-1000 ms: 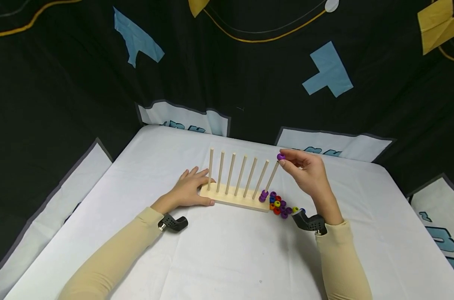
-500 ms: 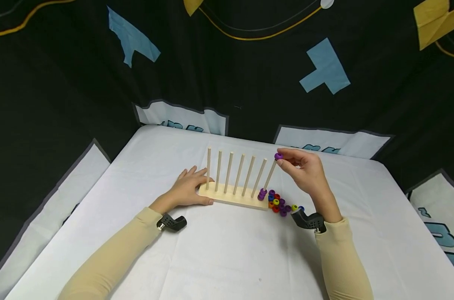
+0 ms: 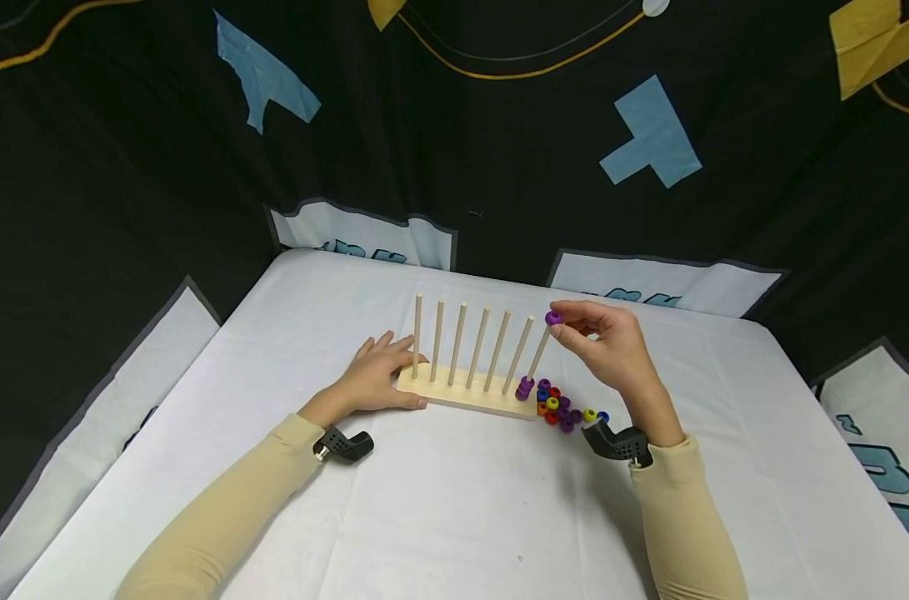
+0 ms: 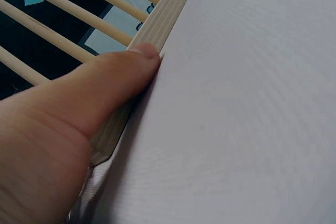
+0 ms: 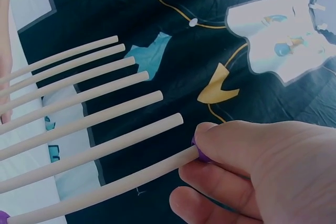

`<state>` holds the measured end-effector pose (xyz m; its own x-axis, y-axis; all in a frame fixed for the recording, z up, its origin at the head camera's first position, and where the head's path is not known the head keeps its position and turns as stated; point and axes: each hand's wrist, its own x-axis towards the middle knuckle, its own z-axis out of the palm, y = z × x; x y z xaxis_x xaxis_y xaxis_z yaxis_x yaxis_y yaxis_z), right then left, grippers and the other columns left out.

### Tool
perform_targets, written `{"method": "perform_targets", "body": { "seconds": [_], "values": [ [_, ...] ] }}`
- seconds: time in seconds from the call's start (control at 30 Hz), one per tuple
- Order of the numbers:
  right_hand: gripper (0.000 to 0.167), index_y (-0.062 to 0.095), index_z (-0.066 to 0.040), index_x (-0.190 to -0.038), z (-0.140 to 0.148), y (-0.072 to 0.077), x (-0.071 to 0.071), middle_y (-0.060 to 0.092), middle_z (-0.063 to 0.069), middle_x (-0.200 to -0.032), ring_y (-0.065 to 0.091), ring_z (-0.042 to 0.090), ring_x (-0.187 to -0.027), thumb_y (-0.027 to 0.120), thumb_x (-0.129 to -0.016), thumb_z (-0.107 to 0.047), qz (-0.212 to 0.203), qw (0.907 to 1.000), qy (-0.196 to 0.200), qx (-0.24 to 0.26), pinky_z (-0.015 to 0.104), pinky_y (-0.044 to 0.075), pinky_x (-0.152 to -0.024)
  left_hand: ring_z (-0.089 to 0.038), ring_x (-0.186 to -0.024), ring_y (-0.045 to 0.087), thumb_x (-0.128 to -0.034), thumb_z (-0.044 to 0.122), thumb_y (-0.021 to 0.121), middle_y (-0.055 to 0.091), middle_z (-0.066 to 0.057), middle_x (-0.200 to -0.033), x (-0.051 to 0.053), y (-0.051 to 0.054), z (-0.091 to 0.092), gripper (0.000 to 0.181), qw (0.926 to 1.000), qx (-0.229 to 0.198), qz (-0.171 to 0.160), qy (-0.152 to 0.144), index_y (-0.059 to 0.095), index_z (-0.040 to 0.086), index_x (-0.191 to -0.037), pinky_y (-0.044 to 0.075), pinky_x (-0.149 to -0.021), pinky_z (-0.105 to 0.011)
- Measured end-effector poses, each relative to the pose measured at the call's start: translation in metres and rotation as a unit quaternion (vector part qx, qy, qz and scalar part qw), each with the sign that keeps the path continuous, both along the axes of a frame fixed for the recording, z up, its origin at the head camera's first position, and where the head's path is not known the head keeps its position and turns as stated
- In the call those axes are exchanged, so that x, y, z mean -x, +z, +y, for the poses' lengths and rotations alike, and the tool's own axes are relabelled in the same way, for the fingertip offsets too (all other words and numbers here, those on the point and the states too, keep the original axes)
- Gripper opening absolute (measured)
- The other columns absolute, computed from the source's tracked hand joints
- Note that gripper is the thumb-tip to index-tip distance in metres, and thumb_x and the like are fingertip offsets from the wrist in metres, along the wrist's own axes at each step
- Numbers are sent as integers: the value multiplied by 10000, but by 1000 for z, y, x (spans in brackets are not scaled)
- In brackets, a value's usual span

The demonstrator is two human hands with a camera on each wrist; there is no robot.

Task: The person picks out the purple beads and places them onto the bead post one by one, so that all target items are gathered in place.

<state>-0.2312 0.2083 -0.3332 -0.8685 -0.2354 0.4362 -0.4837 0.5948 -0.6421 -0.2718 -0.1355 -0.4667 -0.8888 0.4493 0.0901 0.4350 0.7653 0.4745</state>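
Observation:
A wooden base (image 3: 469, 402) carries a row of several upright pegs. Purple beads (image 3: 525, 388) sit low on the rightmost peg. My right hand (image 3: 611, 346) pinches a purple bead (image 3: 553, 318) between thumb and fingers at that peg's top; in the right wrist view the bead (image 5: 201, 150) is mostly hidden by the thumb, against the peg's tip (image 5: 190, 155). My left hand (image 3: 375, 379) lies around the base's left end, fingers behind it and thumb along the front. The left wrist view has the thumb (image 4: 118, 74) against the base edge (image 4: 163, 22).
Loose beads (image 3: 564, 403) in purple, red, yellow, blue and orange lie beside the base's right end, under and left of my right wrist. A white cloth (image 3: 454, 500) covers the table. Behind stands a black curtain (image 3: 484, 167) with blue and yellow shapes.
My right hand and the pinched bead have shifted slightly left and down at the rightmost peg's top. My left hand keeps its place on the base.

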Motion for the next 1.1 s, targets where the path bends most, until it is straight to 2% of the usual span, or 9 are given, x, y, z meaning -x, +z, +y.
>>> {"method": "perform_targets", "body": {
  "seconds": [0.33, 0.47, 0.73, 1.1],
  "values": [
    [286, 726, 5, -1203, 1, -2, 0, 774, 178, -1035, 625, 77, -793, 728, -928, -73, -31, 10000, -33, -71, 167, 543, -716, -514, -1543, 197, -751, 538, 832, 382, -191, -1627, -2, 2, 0, 693, 10000, 35, 3, 5, 675, 177, -1322, 94, -1230, -715],
    [289, 722, 9, -1206, 1, -2, 0, 775, 177, -1043, 637, 90, -796, 728, -932, -82, -73, 9999, 9, -84, 155, 539, -717, -508, -1547, 191, -755, 535, 832, 379, -185, -1631, -2, 2, 0, 689, 10000, 20, -16, 7, 674, 180, -1324, 88, -1234, -709],
    [294, 721, -8, -1219, 0, -2, -1, 773, 172, -1058, 662, 201, -822, 721, -945, -114, -232, 9996, -44, -159, 144, 531, -709, -509, -1549, 182, -755, 538, 832, 370, -182, -1636, -2, 2, 0, 705, 10000, -25, -43, -12, 668, 176, -1337, 82, -1231, -715],
    [285, 724, -7, -1210, 1, -2, -1, 773, 170, -1069, 665, 210, -826, 718, -947, -117, -274, 9994, -56, -197, 144, 532, -706, -505, -1551, 180, -750, 531, 838, 370, -182, -1636, -2, 2, 0, 697, 10000, -63, -44, -6, 672, 180, -1330, 79, -1233, -713]
  ]
}}
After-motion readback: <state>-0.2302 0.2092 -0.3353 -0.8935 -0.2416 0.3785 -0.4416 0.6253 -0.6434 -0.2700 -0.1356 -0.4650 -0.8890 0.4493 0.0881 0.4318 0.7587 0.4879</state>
